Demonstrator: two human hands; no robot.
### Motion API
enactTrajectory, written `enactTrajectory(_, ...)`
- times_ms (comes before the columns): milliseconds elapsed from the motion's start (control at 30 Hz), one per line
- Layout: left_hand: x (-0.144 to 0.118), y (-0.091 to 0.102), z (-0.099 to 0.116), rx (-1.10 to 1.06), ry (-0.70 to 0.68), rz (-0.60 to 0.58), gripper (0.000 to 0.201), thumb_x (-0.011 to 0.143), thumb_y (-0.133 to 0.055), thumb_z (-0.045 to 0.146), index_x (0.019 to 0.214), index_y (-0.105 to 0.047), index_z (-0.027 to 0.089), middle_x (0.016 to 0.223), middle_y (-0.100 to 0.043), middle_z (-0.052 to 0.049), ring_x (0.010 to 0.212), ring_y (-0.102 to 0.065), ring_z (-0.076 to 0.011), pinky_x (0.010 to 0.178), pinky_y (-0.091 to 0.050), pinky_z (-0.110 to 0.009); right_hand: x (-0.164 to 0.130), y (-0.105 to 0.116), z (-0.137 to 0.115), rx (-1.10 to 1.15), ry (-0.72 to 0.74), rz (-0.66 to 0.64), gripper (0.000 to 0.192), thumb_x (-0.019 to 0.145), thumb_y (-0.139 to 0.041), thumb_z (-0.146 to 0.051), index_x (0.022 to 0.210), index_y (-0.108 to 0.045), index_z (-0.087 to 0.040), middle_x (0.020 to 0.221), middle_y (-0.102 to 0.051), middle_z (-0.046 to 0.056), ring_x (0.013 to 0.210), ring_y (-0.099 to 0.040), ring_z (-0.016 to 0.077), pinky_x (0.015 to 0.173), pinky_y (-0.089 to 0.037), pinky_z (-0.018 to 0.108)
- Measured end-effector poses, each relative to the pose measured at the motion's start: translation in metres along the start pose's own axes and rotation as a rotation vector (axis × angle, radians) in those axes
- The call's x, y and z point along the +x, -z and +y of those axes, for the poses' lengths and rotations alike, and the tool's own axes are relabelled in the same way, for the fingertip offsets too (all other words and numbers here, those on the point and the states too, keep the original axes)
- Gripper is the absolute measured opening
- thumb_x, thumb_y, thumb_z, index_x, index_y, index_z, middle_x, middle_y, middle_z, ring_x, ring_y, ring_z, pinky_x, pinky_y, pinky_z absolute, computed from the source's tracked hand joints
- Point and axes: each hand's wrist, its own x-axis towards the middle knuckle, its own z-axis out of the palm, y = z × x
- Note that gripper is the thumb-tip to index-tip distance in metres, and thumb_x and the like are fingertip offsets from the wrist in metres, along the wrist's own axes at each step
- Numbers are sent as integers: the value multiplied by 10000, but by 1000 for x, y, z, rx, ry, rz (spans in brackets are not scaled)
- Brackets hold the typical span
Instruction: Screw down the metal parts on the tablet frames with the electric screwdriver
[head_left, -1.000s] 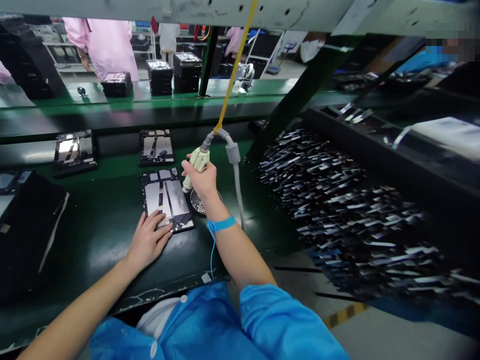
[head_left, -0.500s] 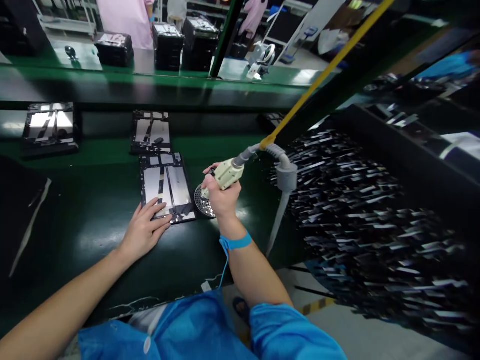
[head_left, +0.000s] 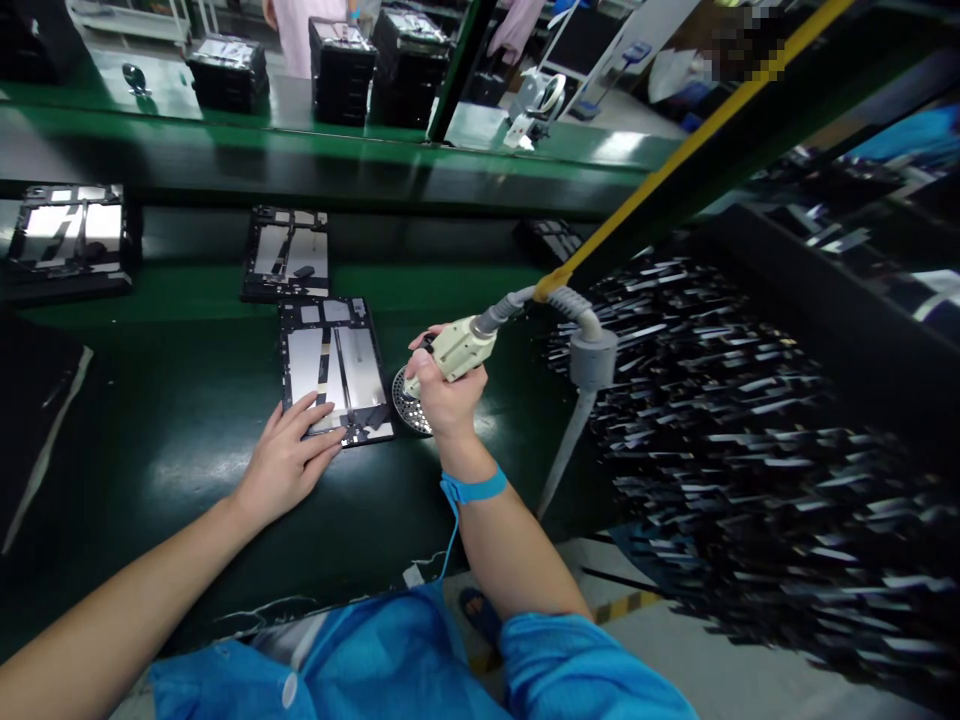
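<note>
My left hand lies with its fingers spread on the lower edge of an opened tablet, whose silver inner plate and black frame face up on the green bench. In my right hand is a cream electric screwdriver, gripped with a grey cord running from its upper end. Its lower end points down at a round metal dish full of holes or small shiny parts, just right of the tablet. The screwdriver's tip is hidden by my hand. A blue strap circles my right wrist.
Further opened tablets lie behind, with a stack at the left. A yellow strap suspends the cord and its grey cylinder. Many dark strips with shiny edges fill the right side. A black sheet lies left.
The view has shifted slightly, so the tablets behind appear further left. Both hands keep their places on the tablet and the electric screwdriver.
</note>
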Motion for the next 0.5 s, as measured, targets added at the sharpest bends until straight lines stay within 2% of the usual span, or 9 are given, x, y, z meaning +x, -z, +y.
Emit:
enactTrajectory(267, 0, 0, 0, -25, 25, -17, 244, 1033, -575, 305, 1171, -776, 293, 1411, -663, -97, 1438, -505, -352, 1131, -421, -671, 2, 0, -1, 14, 2, 16, 268, 821, -757, -306, 1052, -642, -233, 850, -712, -17, 507, -610, 90, 530, -541, 253)
enactTrajectory(500, 2, -3, 1, -46, 36, 3, 236, 1021, -594, 293, 1153, -788, 308, 1397, -670, -94, 1426, -517, -348, 1143, -409, -667, -11, -11, -32, 195, 29, -16, 251, 866, -725, -291, 1091, -619, -260, 912, -692, -22, 495, -621, 83, 479, -530, 243)
